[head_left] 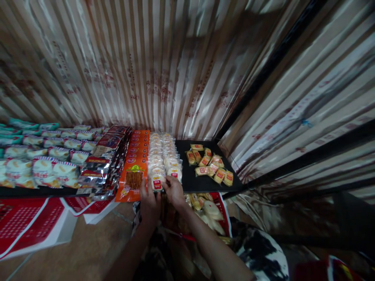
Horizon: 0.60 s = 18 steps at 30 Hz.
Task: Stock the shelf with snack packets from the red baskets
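Observation:
At the front of two rows of clear-wrapped white cracker packets is a packet with a red label. My left hand has its fingers at the left side and lower edge of this packet. From the right, my right hand pinches at the same packet's edge, with some fingertips hidden. An orange snack bag lies just left of the rows. To their right, several small yellow-wrapped packets lie loosely on the black shelf.
Dark red foil packets and rows of white-and-blue bags line the shelf's left. Below stand a red-and-white basket and a red container of yellow and pale packets. Striped curtain and black poles enclose the back and right.

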Tool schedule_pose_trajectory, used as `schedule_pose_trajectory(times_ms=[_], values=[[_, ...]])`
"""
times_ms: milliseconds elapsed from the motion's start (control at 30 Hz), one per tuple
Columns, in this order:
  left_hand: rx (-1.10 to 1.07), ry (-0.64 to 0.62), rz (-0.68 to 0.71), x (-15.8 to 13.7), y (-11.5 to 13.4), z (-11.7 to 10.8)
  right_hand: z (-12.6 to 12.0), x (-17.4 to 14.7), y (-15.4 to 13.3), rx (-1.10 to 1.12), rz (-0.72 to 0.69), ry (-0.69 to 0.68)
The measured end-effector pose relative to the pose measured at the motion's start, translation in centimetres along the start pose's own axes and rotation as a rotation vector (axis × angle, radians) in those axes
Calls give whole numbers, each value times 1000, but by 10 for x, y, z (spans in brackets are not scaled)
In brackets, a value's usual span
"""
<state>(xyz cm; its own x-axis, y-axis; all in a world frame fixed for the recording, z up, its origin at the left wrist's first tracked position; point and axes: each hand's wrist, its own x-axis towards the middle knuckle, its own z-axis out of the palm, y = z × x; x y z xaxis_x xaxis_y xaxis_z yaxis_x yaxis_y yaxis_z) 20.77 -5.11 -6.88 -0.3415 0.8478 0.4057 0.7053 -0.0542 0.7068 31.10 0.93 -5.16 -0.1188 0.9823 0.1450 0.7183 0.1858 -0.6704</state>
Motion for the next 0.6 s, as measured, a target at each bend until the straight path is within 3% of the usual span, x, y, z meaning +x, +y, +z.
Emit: schedule_pose_trajectory(times_ms=[333, 467, 600], values=[[8, -82, -25, 12, -19, 24, 3, -8, 0, 2, -157, 191], [-11, -92, -9, 13, -24, 29, -2, -14, 29, -119, -136, 317], [-10, -88, -13, 17, -27, 37, -2, -10, 60, -145, -55, 267]])
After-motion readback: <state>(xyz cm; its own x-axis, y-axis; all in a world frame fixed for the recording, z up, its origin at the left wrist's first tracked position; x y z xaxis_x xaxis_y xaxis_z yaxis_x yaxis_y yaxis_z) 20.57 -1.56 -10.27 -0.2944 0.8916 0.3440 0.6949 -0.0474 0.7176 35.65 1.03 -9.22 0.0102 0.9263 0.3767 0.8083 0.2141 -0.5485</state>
